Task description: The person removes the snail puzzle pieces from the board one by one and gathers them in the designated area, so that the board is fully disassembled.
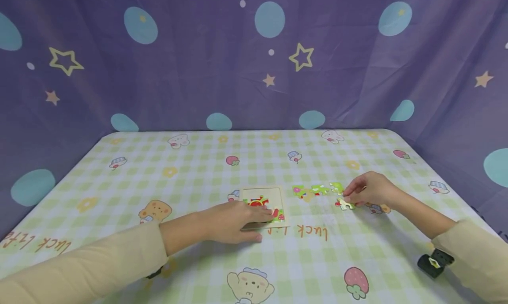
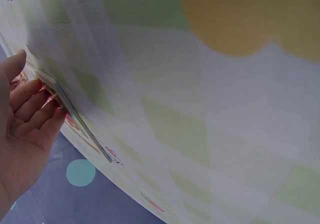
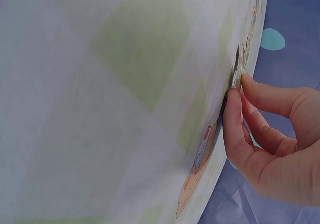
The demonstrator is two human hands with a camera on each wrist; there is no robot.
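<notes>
A shallow square puzzle tray (image 1: 285, 207) lies on the table at the middle, with red and green pieces in its lower part. My left hand (image 1: 230, 221) rests over its left and near side, fingers extended across the pieces and hiding some of them. In the left wrist view, the fingertips (image 2: 59, 115) are at the tray's edge. To the right, my right hand (image 1: 375, 190) pinches a white, green and red jigsaw piece (image 1: 344, 204) between thumb and fingers, close over the cloth. Seen from the right wrist, the pinched piece (image 3: 236, 77) is nearly edge-on.
Several loose jigsaw pieces (image 1: 319, 190) lie in a row between the tray and my right hand. One green piece (image 1: 336, 188) sits just beyond the right fingertips. A checked cloth (image 1: 198, 163) covers the table, and a purple curtain (image 1: 238, 88) hangs behind it.
</notes>
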